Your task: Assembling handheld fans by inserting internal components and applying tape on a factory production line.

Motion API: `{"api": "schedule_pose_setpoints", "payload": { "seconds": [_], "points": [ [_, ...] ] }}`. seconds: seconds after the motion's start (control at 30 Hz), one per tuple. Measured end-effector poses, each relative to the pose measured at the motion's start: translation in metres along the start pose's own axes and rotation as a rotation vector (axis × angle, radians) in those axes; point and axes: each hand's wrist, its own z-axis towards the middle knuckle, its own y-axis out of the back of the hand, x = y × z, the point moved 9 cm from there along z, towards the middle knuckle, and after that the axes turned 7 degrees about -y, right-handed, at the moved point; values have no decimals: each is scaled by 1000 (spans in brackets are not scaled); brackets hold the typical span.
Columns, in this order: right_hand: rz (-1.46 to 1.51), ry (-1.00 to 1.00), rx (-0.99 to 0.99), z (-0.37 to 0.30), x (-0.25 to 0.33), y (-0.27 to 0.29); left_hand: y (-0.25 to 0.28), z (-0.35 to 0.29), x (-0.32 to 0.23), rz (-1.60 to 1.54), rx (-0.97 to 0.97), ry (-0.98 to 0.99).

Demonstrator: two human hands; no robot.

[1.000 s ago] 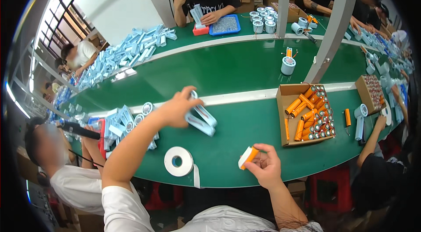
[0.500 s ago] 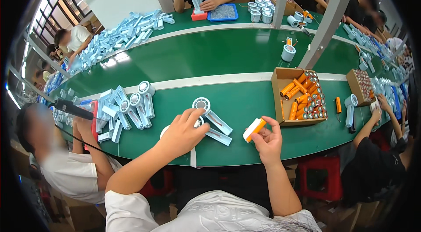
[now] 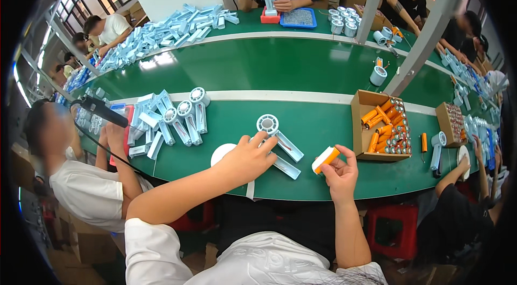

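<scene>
My right hand (image 3: 341,174) pinches an orange cylindrical battery (image 3: 326,160) with a white strip along its side, raised over the front of the green table. My left hand (image 3: 249,160) reaches over a light-blue fan housing (image 3: 287,168), with fingers stretched and apart. Its palm hides the head of that housing; whether it touches it I cannot tell. Just beyond the fingertips lies another light-blue fan housing (image 3: 290,148) with a round slotted head and an open trough handle. A white disc (image 3: 222,152) shows partly from under my left wrist.
An open cardboard box (image 3: 356,134) of orange batteries stands right of my right hand. Light-blue fan housings (image 3: 183,118) are grouped on the left, near a seated co-worker (image 3: 81,177). A grey post (image 3: 420,37) rises beyond the box. Across the green belt lies a housing heap (image 3: 167,29).
The view has shifted, so the table appears farther right. My left hand stays over the fan housing, and more of the white disc shows. The battery remains in my right hand.
</scene>
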Motion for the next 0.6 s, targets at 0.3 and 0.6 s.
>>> {"api": "schedule_pose_setpoints", "payload": {
  "seconds": [0.3, 0.6],
  "points": [
    [-143, 115, -46, -35, 18, 11, -3, 2, -32, -527, -12, -32],
    [-914, 853, 313, -76, 46, -37, -5, -11, -38, -592, -345, -5]
  ]
}}
